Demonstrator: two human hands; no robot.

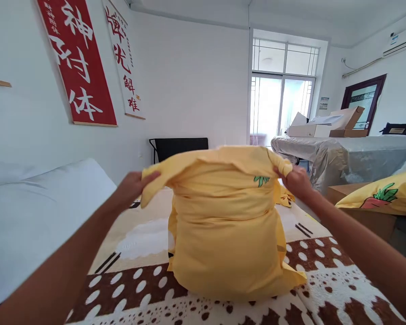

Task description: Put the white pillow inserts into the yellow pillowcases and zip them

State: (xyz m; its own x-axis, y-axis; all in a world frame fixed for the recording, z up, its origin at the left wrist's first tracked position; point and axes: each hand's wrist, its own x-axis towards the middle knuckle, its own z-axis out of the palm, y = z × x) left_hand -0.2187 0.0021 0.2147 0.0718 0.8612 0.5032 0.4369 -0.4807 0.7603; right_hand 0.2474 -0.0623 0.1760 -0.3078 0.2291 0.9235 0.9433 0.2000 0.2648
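Observation:
A yellow pillowcase (223, 243) stands upright in front of me, bulging as if a pillow fills it; the filling itself is hidden. Near its upper edge a green leaf print (261, 181) shows. My left hand (135, 186) is closed on the upper left corner of the cloth, with a flap hanging below the fingers. At the upper right corner, my right hand (296, 181) grips a bunched, twisted fold. The top of the cloth stretches between both hands, and the lower end rests on the patterned blanket (138, 289).
White pillows or cushions (43, 225) lie at the left. On the right, another yellow pillow (385, 192) with a carrot print rests on a cardboard box (362, 216). Behind it, a plastic-covered table (358, 153) bears open boxes (325, 126). A black folding chair (181, 148) stands by the wall.

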